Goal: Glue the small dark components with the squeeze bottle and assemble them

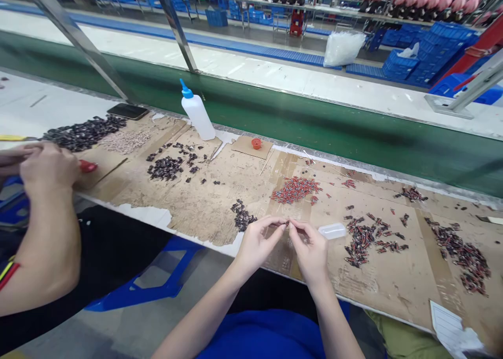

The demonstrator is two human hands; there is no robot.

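Note:
Over the front edge of the cardboard-covered bench, my left hand [257,238] and my right hand [310,246] meet fingertip to fingertip. Both are pinched closed around something too small to make out. Just left of my left hand lies a small heap of black parts [242,216]. Beyond my hands sits a pile of small red parts [295,189]. Beside my right hand rests a clear plastic piece [332,231], and right of it are scattered black-and-red pieces [361,238].
A white squeeze bottle [199,117] with a blue tip stands at the back, near a small red cap [256,143]. A co-worker's hands [49,165] are at the left, by a heap of black parts [84,132]. Another black-and-red heap [461,254] lies far right.

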